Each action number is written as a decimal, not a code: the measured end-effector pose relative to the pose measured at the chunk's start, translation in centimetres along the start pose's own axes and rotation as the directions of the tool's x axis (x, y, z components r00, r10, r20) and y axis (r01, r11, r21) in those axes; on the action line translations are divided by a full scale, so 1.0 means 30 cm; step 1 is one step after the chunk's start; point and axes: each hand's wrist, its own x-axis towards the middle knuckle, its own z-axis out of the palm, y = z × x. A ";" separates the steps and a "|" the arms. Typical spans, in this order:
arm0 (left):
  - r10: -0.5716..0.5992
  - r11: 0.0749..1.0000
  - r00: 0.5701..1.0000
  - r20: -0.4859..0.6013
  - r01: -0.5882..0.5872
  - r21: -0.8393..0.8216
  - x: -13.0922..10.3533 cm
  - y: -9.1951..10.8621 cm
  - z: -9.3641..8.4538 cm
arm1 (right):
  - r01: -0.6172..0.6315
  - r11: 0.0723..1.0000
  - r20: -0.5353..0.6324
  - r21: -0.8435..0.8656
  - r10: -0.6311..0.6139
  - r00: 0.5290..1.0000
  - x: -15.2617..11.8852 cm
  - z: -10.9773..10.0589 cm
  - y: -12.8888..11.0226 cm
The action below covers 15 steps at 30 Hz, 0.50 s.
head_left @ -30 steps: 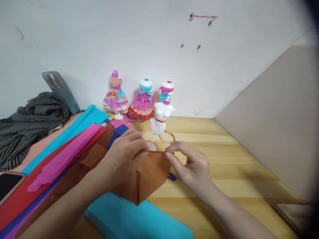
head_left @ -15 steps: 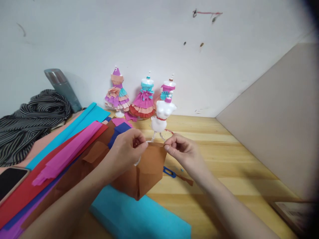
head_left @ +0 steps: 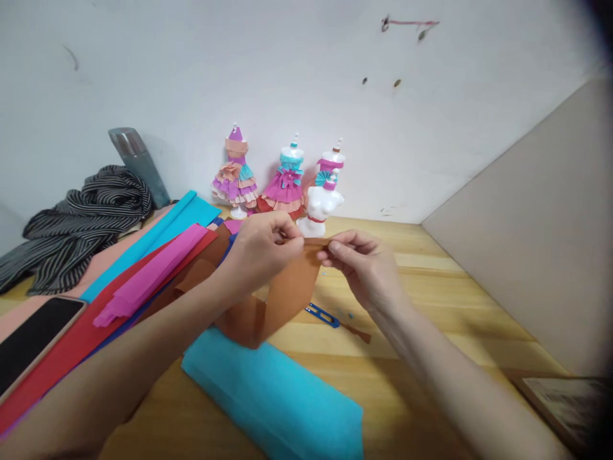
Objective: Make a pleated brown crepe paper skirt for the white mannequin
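Between my hands hangs a sheet of brown crepe paper (head_left: 290, 291), its top edge pulled level and looking narrowly folded. My left hand (head_left: 268, 246) pinches that edge at the left, fingertips closed. At the right end my right hand (head_left: 361, 262) grips the same edge between thumb and fingers. Just behind the paper stands a small white mannequin (head_left: 322, 203) with a pink band at its neck and a thin red band at its waist; its lower part is hidden. A folded turquoise paper (head_left: 282, 396) lies on the table beneath my hands.
Blue thread snips (head_left: 324, 315) lie near a brown scrap (head_left: 357, 332). Dressed mannequins (head_left: 282, 185) line the wall. At left are layered red paper (head_left: 103, 306), pink paper (head_left: 153, 275), a phone (head_left: 38, 338), striped cloth (head_left: 90, 220) and a leaning bottle (head_left: 138, 163).
Both hands have lifted the brown paper's edge up and slightly right, now covering the mannequin's base. My right hand has turned, its thumb now lying over the edge. The view has shifted a little.
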 end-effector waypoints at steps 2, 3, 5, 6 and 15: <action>0.234 0.963 0.972 -0.011 -0.230 0.139 -0.038 0.042 -0.030 | 0.330 0.936 -0.046 -0.122 -0.338 0.940 -0.043 0.000 -0.027; 0.385 0.901 0.922 0.037 -0.385 0.199 -0.067 0.052 -0.044 | 0.480 0.847 -0.021 -0.229 -0.497 0.867 -0.070 -0.002 -0.033; 0.572 0.756 0.803 0.168 -0.595 0.271 -0.137 0.041 -0.062 | 0.621 0.706 0.138 -0.342 -0.616 0.776 -0.122 -0.007 -0.020; 0.569 0.748 0.800 0.188 -0.599 0.285 -0.173 0.022 -0.064 | 0.628 0.696 0.212 -0.348 -0.594 0.776 -0.144 -0.009 -0.001; 0.173 0.969 0.980 0.096 -0.187 0.163 -0.345 -0.134 -0.033 | 0.438 0.824 0.242 -0.360 -0.371 0.897 -0.203 -0.011 0.172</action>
